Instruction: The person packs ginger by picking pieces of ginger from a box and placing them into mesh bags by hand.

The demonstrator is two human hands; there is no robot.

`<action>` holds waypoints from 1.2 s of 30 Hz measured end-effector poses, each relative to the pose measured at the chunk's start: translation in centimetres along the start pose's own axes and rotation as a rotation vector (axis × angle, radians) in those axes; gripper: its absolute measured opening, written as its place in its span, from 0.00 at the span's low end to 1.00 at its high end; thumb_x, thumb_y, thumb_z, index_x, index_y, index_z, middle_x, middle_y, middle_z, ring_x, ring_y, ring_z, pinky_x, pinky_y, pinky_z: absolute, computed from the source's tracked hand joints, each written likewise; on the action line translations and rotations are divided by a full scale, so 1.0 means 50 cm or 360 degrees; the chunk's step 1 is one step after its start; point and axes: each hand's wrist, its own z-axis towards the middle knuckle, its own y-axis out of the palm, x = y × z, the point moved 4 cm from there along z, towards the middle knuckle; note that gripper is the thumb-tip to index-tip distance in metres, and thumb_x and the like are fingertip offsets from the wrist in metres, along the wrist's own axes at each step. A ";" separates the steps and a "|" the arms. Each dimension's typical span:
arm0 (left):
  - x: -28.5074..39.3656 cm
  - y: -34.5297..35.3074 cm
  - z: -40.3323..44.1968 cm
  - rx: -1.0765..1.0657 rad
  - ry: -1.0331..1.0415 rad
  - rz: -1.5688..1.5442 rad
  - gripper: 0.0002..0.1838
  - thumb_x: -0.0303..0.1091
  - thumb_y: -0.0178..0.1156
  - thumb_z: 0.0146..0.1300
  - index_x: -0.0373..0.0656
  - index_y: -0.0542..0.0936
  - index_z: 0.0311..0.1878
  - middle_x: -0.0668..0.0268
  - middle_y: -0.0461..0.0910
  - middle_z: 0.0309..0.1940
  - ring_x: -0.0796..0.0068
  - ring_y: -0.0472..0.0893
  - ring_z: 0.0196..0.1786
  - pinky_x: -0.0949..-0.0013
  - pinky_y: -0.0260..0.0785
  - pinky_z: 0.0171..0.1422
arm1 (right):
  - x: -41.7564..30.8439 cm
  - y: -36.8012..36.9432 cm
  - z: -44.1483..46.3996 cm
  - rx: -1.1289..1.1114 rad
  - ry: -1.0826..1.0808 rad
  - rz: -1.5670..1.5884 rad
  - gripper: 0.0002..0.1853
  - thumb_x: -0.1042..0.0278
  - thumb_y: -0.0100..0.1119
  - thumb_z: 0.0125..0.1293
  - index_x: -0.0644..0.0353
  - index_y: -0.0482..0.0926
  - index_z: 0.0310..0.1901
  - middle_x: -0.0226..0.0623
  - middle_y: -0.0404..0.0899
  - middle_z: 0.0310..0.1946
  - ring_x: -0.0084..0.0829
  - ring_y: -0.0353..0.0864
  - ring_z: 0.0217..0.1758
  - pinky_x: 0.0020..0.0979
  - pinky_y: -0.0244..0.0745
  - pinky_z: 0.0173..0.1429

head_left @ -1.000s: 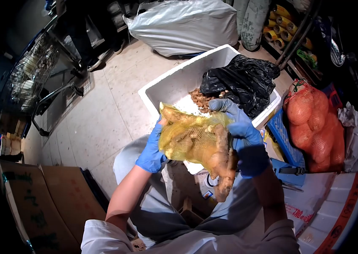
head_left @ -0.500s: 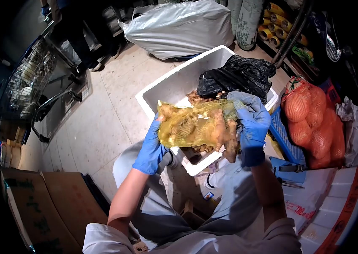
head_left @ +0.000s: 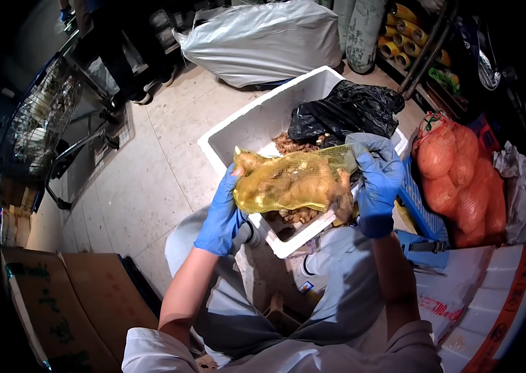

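Observation:
Ginger roots (head_left: 294,185) fill a yellow mesh bag (head_left: 269,189) held level between my two gloved hands. My left hand (head_left: 221,217), in a blue glove, is closed round the bag's left end, where a pale ginger tip sticks out. My right hand (head_left: 378,186), also in a blue glove, grips the netting at the right end; its fingertips are partly hidden. Below the bag stands a white foam box (head_left: 238,127) with loose ginger (head_left: 300,215) in it. A black plastic bag (head_left: 347,112) lies over the box's far right part.
Right of the box are a blue basket (head_left: 421,205) and red net sacks of round produce (head_left: 455,174). A large white sack (head_left: 263,43) lies behind. Cardboard boxes (head_left: 82,304) flank me at left, near a wire cart (head_left: 39,124). Another person's legs (head_left: 120,62) show at upper left.
My right hand has shifted slightly right and pulled the netting farther over the ginger at the right end. My left hand stays almost where it was.

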 end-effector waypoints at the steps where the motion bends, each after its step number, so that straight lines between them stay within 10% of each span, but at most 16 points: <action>1: 0.006 -0.002 -0.002 0.0039 0.0037 -0.0026 0.23 0.37 0.52 0.57 0.40 0.61 0.53 0.59 0.68 0.48 0.67 0.71 0.49 0.65 0.67 0.53 | -0.003 0.001 0.001 -0.0003 0.0001 -0.0001 0.06 0.80 0.51 0.54 0.67 0.73 0.36 0.36 0.75 0.32 0.20 0.74 0.31 0.18 0.70 0.38; 16: 0.036 -0.020 0.003 0.0131 0.0461 0.0058 0.19 0.37 0.50 0.59 0.41 0.63 0.52 0.61 0.70 0.46 0.71 0.73 0.46 0.70 0.70 0.49 | -0.012 0.025 -0.053 0.0064 -0.0093 -0.0277 0.09 0.79 0.55 0.52 0.67 0.73 0.37 0.34 0.76 0.28 0.15 0.72 0.27 0.16 0.68 0.33; 27: 0.033 -0.022 0.002 0.0178 0.0557 0.0081 0.20 0.37 0.49 0.59 0.41 0.62 0.53 0.61 0.68 0.48 0.70 0.71 0.49 0.68 0.67 0.53 | 0.006 0.090 -0.066 0.0008 -0.0293 -0.0862 0.13 0.74 0.59 0.50 0.68 0.73 0.38 0.42 0.77 0.29 0.29 0.78 0.30 0.23 0.71 0.36; 36: 0.034 -0.015 0.001 0.0200 0.0696 0.0174 0.18 0.37 0.49 0.58 0.38 0.64 0.50 0.61 0.70 0.45 0.70 0.73 0.46 0.69 0.69 0.49 | 0.061 0.083 -0.057 -0.0054 -0.0127 -0.0916 0.09 0.75 0.59 0.49 0.66 0.73 0.33 0.35 0.71 0.16 0.23 0.69 0.15 0.22 0.65 0.21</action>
